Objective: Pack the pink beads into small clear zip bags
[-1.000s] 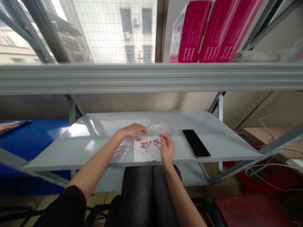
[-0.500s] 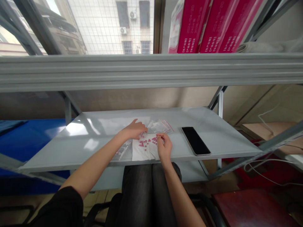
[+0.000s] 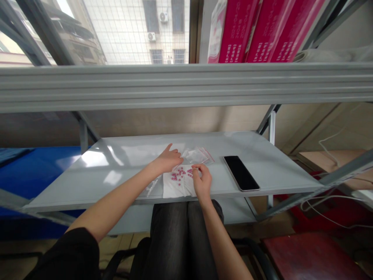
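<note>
Several small pink-red beads or pellets (image 3: 176,178) lie scattered on a white tissue (image 3: 171,192) at the table's front edge. My left hand (image 3: 169,160) is over the tissue's far left edge, little finger stuck out and the other fingers bent together. Whatever its fingertips hold is hidden. My right hand (image 3: 203,182) is at the tissue's right side, thumb and forefinger pinched above the beads there. Anything between them is too small to make out. A clear zip bag (image 3: 196,156) lies just beyond both hands, and another clear bag (image 3: 152,186) is partly under my left forearm.
A black-screened phone (image 3: 241,173) lies right of my right hand on the grey tabletop (image 3: 279,171). A thick grey shelf beam (image 3: 186,87) crosses above the table, with pink boxes (image 3: 256,35) on it. A red stool (image 3: 311,256) stands at lower right.
My left hand has shifted slightly right and away from me, its fingers drawn closer together. My right hand stays pinched at nearly the same place. The beads look almost unchanged.
</note>
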Demonstrator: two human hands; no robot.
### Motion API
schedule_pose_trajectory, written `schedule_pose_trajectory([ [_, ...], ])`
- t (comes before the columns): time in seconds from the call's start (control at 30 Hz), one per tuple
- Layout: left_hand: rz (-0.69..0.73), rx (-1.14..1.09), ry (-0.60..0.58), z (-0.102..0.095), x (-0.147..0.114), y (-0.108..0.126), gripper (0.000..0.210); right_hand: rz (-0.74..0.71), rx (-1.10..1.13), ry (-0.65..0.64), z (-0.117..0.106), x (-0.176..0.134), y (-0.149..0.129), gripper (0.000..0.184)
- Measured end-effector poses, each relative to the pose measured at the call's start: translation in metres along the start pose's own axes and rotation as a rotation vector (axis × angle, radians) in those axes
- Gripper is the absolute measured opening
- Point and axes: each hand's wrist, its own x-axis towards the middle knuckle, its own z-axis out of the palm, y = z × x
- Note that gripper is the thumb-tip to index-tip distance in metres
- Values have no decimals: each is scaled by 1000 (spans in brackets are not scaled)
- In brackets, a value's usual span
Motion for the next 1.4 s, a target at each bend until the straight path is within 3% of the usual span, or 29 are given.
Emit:
schedule_pose_trajectory([
  [0.2,-58,11,122,-11,-17,4,28,5,42,32,-3,-2,-5,17],
  [0.3,-132,-57,245,-21,-40,10,36,18,80,112,-11,-8,-22,17],
  [0.33,-176,-174,348,-22,-49,16,40,42,107,103,-14,-11,-29,19],
  [0.4,-254,-364,510,-21,-63,34,44,149,259,-31,-19,-20,-44,30],
  [0.47,-357,-478,586,-15,-71,59,41,259,376,-221,-24,-30,-55,42],
  [0.53,-400,-579,610,-6,-74,86,40,336,440,-383,-28,-39,-60,33],
  [0.6,-414,-703,644,3,-75,110,55,387,456,-468,-32,-44,-62,21],
  [0.73,-464,-1013,641,16,-83,129,89,442,435,-521,-48,-46,-60,27],
  [0.8,-473,-1175,612,18,-89,127,72,439,412,-570,-58,-45,-59,27],
  [0.9,-476,-1322,569,16,-94,121,22,412,368,-679,-69,-46,-58,25],
  [1.03,-471,-1330,574,12,-95,124,27,372,346,-722,-72,-51,-55,22],
  [1.4,-596,-1240,568,17,-104,132,30,321,208,-643,-75,-48,-63,30],
])
